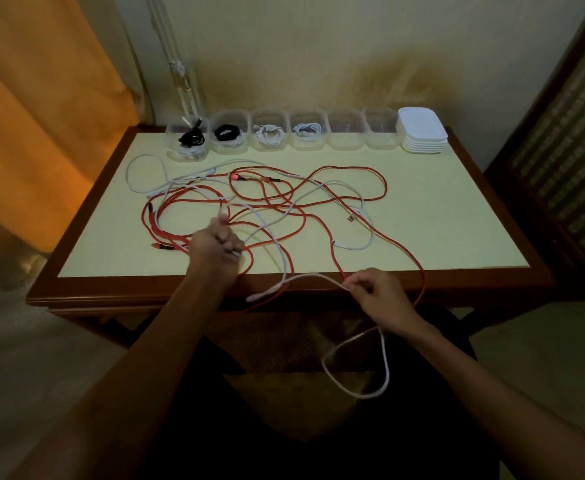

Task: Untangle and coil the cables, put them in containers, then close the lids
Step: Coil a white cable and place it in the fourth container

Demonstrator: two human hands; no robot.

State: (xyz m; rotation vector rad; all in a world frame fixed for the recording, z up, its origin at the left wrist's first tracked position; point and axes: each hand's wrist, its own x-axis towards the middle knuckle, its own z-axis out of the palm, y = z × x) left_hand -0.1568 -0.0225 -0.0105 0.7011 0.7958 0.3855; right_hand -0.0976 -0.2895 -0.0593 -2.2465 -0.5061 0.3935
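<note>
The table (457, 244) stood against the far wall, its pale top framed in dark wood. A tangle of red cables (322, 216) and white cables (350, 202) lay spread across the middle of the top, the strands crossing one another repeatedly; one red strand hung over the near edge at the right. The left hand (216, 242) was over the near left part of the tangle, fingers curled and gripping a white cable together with nearby strands; exactly which strands it held could not be told. The right hand (376, 292) was at the near edge of the table, thumb and fingers pinching a white cable (305, 277) that arched leftward to a free plug end just over the edge. From the same hand a white loop (384, 372) hung below the table level, in front of the person's lap. Six clear containers (346, 133) stood in a row along the far edge, all uncovered. The two at the left held black coils (227, 132), the next two held white coils (306, 129), and the last two appeared unfilled. A stack of white lids (422, 131) sat just right of the row. An orange curtain (42, 98) hung at the far left.
</note>
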